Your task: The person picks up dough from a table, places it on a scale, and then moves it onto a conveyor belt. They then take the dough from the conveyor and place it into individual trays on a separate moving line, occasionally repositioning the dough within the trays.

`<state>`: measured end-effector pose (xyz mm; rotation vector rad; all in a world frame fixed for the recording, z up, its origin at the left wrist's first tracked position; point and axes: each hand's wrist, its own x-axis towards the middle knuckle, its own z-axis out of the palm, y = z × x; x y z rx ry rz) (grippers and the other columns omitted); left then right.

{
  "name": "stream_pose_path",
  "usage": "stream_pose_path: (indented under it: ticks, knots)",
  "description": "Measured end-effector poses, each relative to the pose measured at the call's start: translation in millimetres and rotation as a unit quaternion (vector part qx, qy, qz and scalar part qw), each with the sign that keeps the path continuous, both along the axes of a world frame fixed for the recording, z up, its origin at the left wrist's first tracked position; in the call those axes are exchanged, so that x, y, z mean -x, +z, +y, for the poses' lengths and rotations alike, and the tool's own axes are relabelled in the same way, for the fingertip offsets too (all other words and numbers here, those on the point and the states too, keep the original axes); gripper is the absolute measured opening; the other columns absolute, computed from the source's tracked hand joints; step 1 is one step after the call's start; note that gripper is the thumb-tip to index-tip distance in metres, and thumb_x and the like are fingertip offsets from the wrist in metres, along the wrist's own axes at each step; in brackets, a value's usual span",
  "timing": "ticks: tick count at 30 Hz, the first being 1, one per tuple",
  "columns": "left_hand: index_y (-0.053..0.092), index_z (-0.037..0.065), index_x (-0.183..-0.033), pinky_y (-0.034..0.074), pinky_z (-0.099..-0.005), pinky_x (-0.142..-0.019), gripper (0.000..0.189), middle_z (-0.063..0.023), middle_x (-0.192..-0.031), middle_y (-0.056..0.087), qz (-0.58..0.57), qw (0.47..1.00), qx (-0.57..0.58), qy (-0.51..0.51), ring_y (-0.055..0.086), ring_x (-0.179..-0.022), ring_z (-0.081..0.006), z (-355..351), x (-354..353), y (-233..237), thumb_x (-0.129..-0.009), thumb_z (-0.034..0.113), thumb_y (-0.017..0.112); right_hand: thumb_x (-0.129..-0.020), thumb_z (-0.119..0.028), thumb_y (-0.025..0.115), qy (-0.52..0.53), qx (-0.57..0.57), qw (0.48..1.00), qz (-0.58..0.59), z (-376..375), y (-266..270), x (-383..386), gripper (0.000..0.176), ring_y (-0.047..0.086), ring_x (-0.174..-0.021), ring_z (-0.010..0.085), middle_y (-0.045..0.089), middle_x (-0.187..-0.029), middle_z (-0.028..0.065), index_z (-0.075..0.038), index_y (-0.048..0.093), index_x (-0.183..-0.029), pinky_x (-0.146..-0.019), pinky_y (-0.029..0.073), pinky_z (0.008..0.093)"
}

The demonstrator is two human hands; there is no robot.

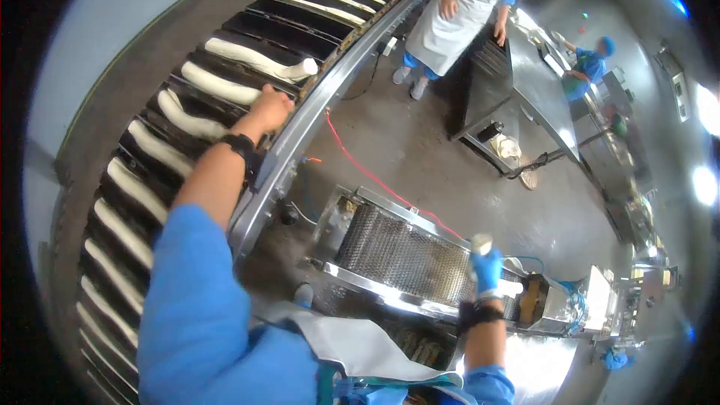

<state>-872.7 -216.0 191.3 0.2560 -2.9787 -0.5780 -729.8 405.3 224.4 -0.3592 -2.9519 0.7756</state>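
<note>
My bare left hand reaches over the slatted conveyor on the left, its fingers curled at the near end of a long white dough strip. Just beyond it lies another dough strip with a thick rounded end. My right hand, in a blue glove, is closed over the metal mesh belt. A pale piece of dough sticks out past its fingers. Beside that hand, a white piece shows on the belt. The fingers of both hands are partly hidden.
Several more dough strips lie in the dark slats, bordered by a metal rail. A red hose crosses the floor behind the mesh belt. A co-worker in a white apron stands by a steel table; another person works farther back.
</note>
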Motion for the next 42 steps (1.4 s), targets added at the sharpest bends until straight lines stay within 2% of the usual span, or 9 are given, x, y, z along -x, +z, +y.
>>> stream_pose_path:
  ticks: [8, 12, 15, 18, 24, 27, 34, 37, 42]
  knots:
    - [0.065, 0.006, -0.095, 0.043, -0.0444, -0.088, 0.026, -0.0242, -0.117, 0.045, -0.013, 0.999, 0.044, -0.019, 0.055, -0.096, -0.0394, 2.5, -19.5, -24.4, -0.09, 0.026, 0.048, -0.079, -0.013, 0.058, 0.159, 0.297, 0.9, 0.278, -148.9, 269.8, 50.8, 0.021, 0.052, -0.063, 0.01, 0.059, -0.079, 0.0026, 0.0, 0.059, -0.095, -0.054, 0.04, 0.0218]
    - [0.063, 0.007, -0.098, 0.043, -0.0448, -0.089, 0.026, -0.0255, -0.117, 0.044, -0.007, 0.998, -0.053, 0.034, 0.053, -0.098, -0.0403, 18.5, -68.8, 29.2, -0.089, 0.027, 0.049, -0.083, -0.013, 0.057, 0.233, 0.483, 0.817, 0.212, -235.2, 287.7, 82.7, 0.022, 0.059, -0.074, 0.0147, 0.059, -0.092, 0.0096, 0.003, 0.059, -0.098, -0.066, 0.051, 0.0271]
    - [0.063, 0.006, -0.097, 0.043, -0.0445, -0.089, 0.028, -0.0271, -0.114, 0.045, 0.003, 1.0, -0.016, 0.008, 0.052, -0.098, -0.0398, 11.3, -84.8, 18.4, -0.089, 0.029, 0.049, -0.086, -0.015, 0.054, 0.418, 0.332, 0.804, 0.261, -294.7, 263.8, 112.5, 0.026, 0.059, -0.089, 0.0198, 0.055, -0.107, 0.0135, 0.005, 0.056, -0.101, -0.079, 0.051, 0.0318]
    - [0.063, 0.005, -0.095, 0.043, -0.0441, -0.088, 0.029, -0.0276, -0.11, 0.047, 0.012, 0.998, -0.053, 0.024, 0.052, -0.097, -0.0399, 11.7, -110.9, 23.7, -0.088, 0.03, 0.051, -0.086, -0.008, 0.05, 0.392, 0.664, 0.636, 0.014, -321.9, 252.4, 102.3, 0.041, 0.057, -0.1, 0.0273, 0.054, -0.111, 0.0147, 0.003, 0.041, -0.124, -0.09, 0.047, 0.0375]
    - [0.063, 0.004, -0.086, 0.042, -0.0404, -0.087, 0.022, -0.0207, -0.097, 0.054, 0.044, 0.986, -0.143, 0.076, 0.052, -0.096, -0.0359, 15.6, -167.6, 44.4, -0.079, 0.024, 0.064, -0.085, -0.01, 0.057, 0.444, 0.366, 0.816, -0.049, -233.5, 146.7, 63.7, 0.04, 0.057, -0.095, 0.0164, 0.058, -0.104, 0.006, -0.002, 0.05, -0.123, -0.083, 0.046, 0.0304]
    - [0.062, 0.001, -0.087, 0.046, -0.0394, -0.078, 0.023, -0.0204, -0.09, 0.058, 0.086, 0.98, -0.144, 0.111, 0.057, -0.084, -0.0342, 8.1, -174.7, 32.9, -0.076, 0.022, 0.065, -0.078, -0.016, 0.062, 0.382, -0.002, 0.924, -0.004, -107.5, 36.7, 53.5, 0.035, 0.058, -0.101, 0.0332, 0.061, -0.107, 0.0184, -0.006, 0.058, -0.112, -0.088, 0.046, 0.0372]
    - [0.046, 0.006, -0.108, 0.033, -0.0372, -0.087, 0.047, -0.0078, -0.106, 0.054, 0.127, 0.754, -0.608, 0.213, 0.048, -0.102, -0.021, 41.8, -175.3, 100.2, -0.078, 0.037, 0.062, -0.077, -0.013, 0.056, 0.19, -0.409, 0.851, -0.268, 155.5, -42.9, -28.9, 0.02, 0.063, -0.094, 0.0325, 0.064, -0.099, 0.0219, -0.006, 0.068, -0.092, -0.083, 0.05, 0.0408]
    - [0.051, 0.003, -0.101, 0.045, -0.0385, -0.077, 0.032, -0.0146, -0.095, 0.056, 0.208, 0.718, -0.637, 0.188, 0.056, -0.089, -0.0289, 2.6, -150.0, 42.5, -0.075, 0.018, 0.063, -0.075, -0.019, 0.059, 0.13, -0.309, 0.931, -0.145, 156.6, -34.4, -76.4, 0.021, 0.06, -0.094, 0.0352, 0.062, -0.1, 0.0204, -0.008, 0.068, -0.091, -0.082, 0.05, 0.0431]
    - [0.062, -0.003, -0.08, 0.051, -0.036, -0.072, 0.021, -0.02, -0.084, 0.064, 0.063, 0.998, 0.006, -0.006, 0.063, -0.08, -0.0312, -25.0, -164.0, 51.5, -0.07, 0.015, 0.067, -0.065, -0.024, 0.066, -0.024, -0.317, 0.946, -0.067, 114.8, -26.0, -104.2, 0.025, 0.059, -0.091, 0.0325, 0.063, -0.091, 0.0153, -0.012, 0.068, -0.086, -0.083, 0.049, 0.0406]
